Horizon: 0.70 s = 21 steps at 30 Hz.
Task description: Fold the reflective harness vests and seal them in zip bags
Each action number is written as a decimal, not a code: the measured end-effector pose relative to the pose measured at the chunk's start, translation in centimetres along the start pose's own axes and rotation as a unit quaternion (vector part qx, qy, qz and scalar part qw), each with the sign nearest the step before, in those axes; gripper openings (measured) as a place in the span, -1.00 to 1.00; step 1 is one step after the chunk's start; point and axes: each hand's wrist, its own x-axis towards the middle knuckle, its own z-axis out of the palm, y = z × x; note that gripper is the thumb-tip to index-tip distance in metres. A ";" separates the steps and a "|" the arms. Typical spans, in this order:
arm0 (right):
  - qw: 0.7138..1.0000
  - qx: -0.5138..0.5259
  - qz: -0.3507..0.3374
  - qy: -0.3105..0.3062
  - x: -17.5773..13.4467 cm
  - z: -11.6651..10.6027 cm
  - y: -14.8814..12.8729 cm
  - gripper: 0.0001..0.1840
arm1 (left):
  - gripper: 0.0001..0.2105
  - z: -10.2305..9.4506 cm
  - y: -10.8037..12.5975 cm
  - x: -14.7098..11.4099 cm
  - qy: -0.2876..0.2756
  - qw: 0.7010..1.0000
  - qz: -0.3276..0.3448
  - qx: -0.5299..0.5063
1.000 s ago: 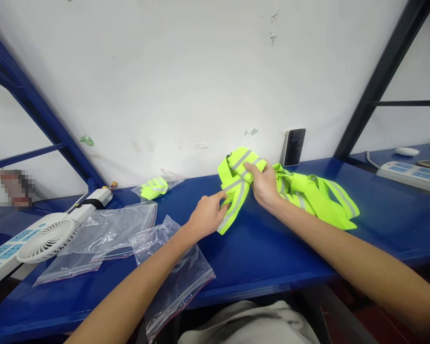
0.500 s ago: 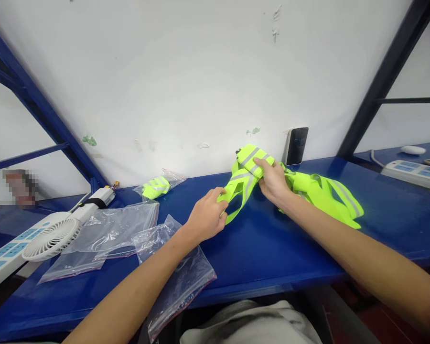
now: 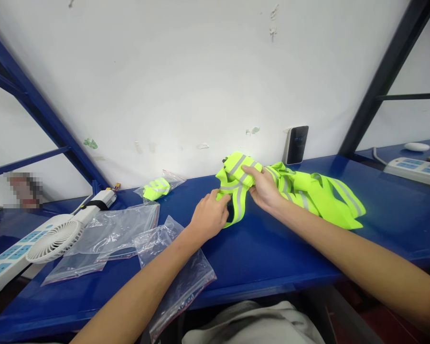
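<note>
Both of my hands grip a neon-yellow reflective strap harness (image 3: 238, 197) with silver stripes. My right hand (image 3: 267, 188) is closed on its folded, stacked part, thumb on top. My left hand (image 3: 209, 215) pinches a loop of the strap lower down, its fingertips partly hidden. To the right, a heap of the same yellow strapping (image 3: 318, 196) lies on the blue table (image 3: 251, 258); I cannot tell whether it joins the held part. A folded yellow piece (image 3: 156, 189) sits in a small clear bag at the left back.
Clear zip bags (image 3: 118, 229) lie on the left, and another zip bag (image 3: 186, 282) under my left forearm overhangs the front edge. Farther left are a white fan (image 3: 55, 241) and a power strip (image 3: 7, 258). A dark-screened device (image 3: 296, 145) leans against the wall.
My right hand has moved left and slightly down with the folded part, closer to my left hand. The strap loop between the hands has bunched up.
</note>
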 end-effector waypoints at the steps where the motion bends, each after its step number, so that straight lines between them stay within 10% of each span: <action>1: 1.000 -0.005 0.000 -0.002 0.0 0.0 0.0 -0.67 | -0.78 -0.1 -0.1 0.0 0.000 1.000 0.001 -0.017; 6: 0.999 -0.016 -0.039 0.010 0.9 -0.4 -0.5 -0.68 | -0.72 -0.4 -0.4 0.0 0.012 0.968 -0.045 -0.248; 12: 0.998 -0.009 -0.054 0.014 1.7 -0.9 -1.5 -0.70 | -0.50 -0.4 -1.2 0.5 -0.107 0.830 -0.127 -0.533; 15: 0.998 -0.012 -0.058 0.015 2.2 -1.3 -2.0 -0.71 | -0.69 -0.6 -1.1 0.3 -0.125 0.834 -0.057 -0.535; 21: 0.995 0.025 -0.058 0.073 4.3 -2.9 -2.9 -0.72 | -0.64 -0.4 -0.6 0.2 0.014 0.827 -0.061 -0.559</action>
